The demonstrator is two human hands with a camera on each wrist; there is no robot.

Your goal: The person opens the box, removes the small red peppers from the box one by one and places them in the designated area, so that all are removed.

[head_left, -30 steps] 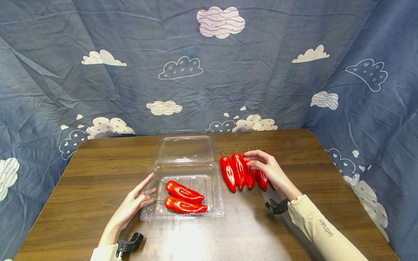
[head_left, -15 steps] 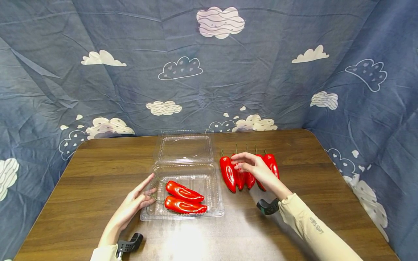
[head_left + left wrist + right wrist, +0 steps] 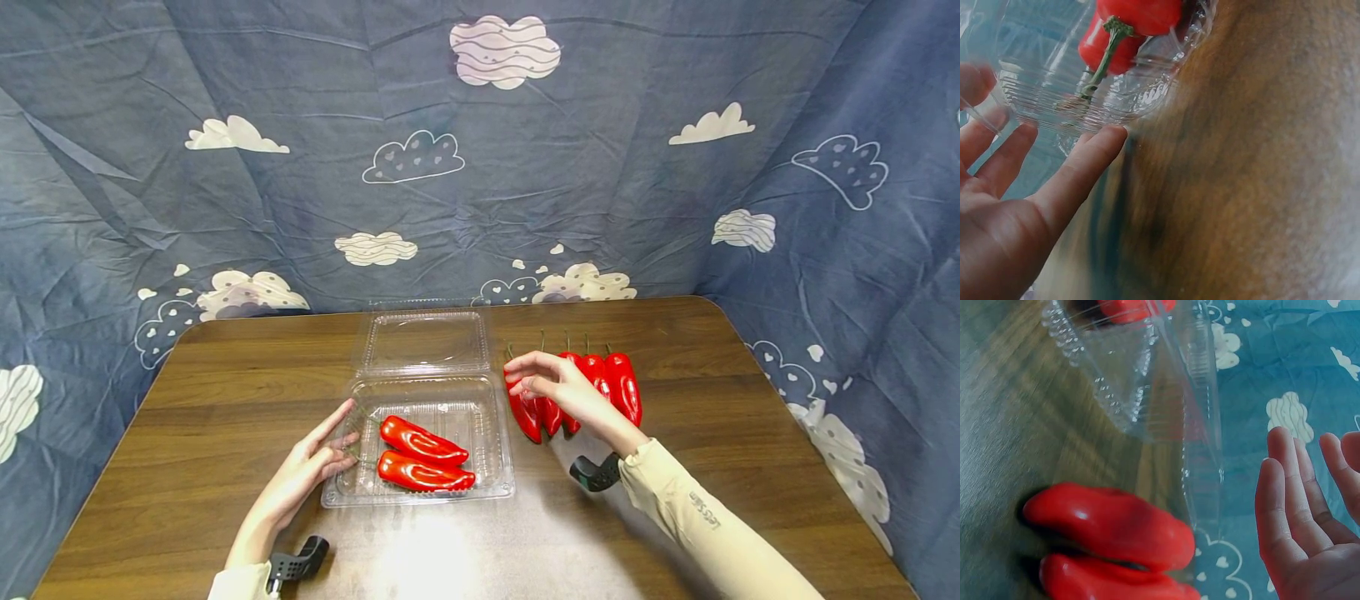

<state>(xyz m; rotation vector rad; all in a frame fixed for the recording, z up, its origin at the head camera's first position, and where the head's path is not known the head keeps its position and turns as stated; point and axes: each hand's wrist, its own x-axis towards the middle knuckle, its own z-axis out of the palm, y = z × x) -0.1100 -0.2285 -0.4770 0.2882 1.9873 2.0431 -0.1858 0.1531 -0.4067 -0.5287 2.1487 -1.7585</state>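
Observation:
A clear plastic clamshell box (image 3: 486,425) stands with its lid (image 3: 427,342) laid back. Two red peppers, an upper one (image 3: 423,440) and a lower one (image 3: 427,472), lie inside with green stems to the left. My left hand (image 3: 296,479) touches the box's left side with extended fingers; the left wrist view shows the fingertips (image 3: 1110,137) against its ribbed wall. Over the left end of a row of several red peppers (image 3: 622,387) hovers my right hand (image 3: 570,396), fingers apart and holding nothing. It partly hides the leftmost pepper (image 3: 528,425).
The wooden table (image 3: 225,400) ends at a blue cloth backdrop (image 3: 420,200) with cloud prints. A black wrist mount (image 3: 300,560) sits by the left wrist, and another mount (image 3: 595,473) by the right.
My right hand has moved left above the row, from the right-hand peppers to the leftmost one. The left hand, the box and the peppers have stayed put.

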